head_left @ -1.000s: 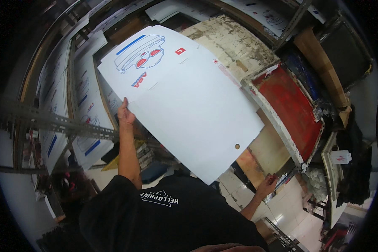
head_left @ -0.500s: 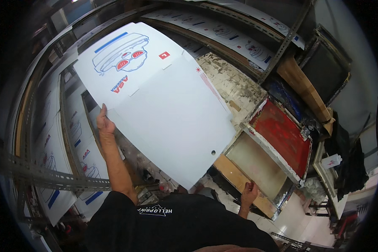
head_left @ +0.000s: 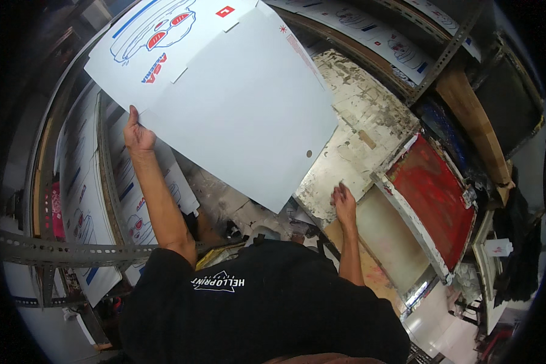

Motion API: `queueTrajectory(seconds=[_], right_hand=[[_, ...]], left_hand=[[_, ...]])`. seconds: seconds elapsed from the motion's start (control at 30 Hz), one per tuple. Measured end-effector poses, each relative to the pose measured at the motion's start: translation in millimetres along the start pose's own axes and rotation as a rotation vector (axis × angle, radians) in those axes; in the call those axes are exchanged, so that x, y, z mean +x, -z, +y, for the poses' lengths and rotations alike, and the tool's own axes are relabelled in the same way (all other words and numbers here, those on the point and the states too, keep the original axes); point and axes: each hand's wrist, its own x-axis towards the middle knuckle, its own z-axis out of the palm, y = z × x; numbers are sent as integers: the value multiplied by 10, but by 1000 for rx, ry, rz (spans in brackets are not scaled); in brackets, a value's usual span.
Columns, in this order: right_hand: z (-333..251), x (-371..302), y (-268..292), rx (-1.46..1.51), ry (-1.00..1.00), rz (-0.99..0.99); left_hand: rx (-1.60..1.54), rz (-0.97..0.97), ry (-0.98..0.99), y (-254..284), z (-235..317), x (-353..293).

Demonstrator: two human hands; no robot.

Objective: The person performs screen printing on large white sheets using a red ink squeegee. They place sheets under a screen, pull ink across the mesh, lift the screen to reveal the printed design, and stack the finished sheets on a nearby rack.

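A large white cardboard box blank, printed with a blue line drawing and red and blue lettering, hangs tilted in front of me. My left hand grips its left edge, thumb on top; the fingers beneath are hidden. To the right of the blank's lowest corner, my right hand is over the near edge of a worn, paint-flecked table. Its fingers are loosely bent and apart, with nothing visible in them. Beside that hand lies a pale screen-printing frame, with a wooden board along its near side.
A screen frame with red ink lies right of the table. Metal racks hold more printed blanks on the left and printed sheets at the back. A perforated metal bar crosses the left side. A dark screen leans far right.
The blank has moved up and left in the picture, uncovering more of the table. My right hand has left the wooden board and moved up toward the table's edge. The left hand keeps its grip.
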Motion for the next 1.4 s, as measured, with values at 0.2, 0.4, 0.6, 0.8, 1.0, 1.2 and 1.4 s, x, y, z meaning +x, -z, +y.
queueTrajectory(seconds=[0.2, 0.4, 0.6, 0.8, 1.0, 1.2, 1.4], right_hand=[[-241, 891, -603, -318, 231, 57], [-309, 1197, -906, -332, 212, 128], [-19, 1537, -1330, -556, 358, 311], [343, 1822, -1819, -790, 551, 583], [311, 1779, -1879, -931, 530, 671], [100, 1722, -1997, -1055, 534, 733], [49, 1738, -2085, -1118, 507, 774]], left_hand=[[-134, -325, 101, 102, 87, 140], [-30, -147, -81, -164, 217, 524], [20, -66, -200, -501, 221, 1192], [99, -122, -330, -594, 109, 2093], [163, -203, -399, -479, -38, 2867], [220, -306, -397, -193, 175, 3403], [349, -249, -456, 262, 416, 3783]])
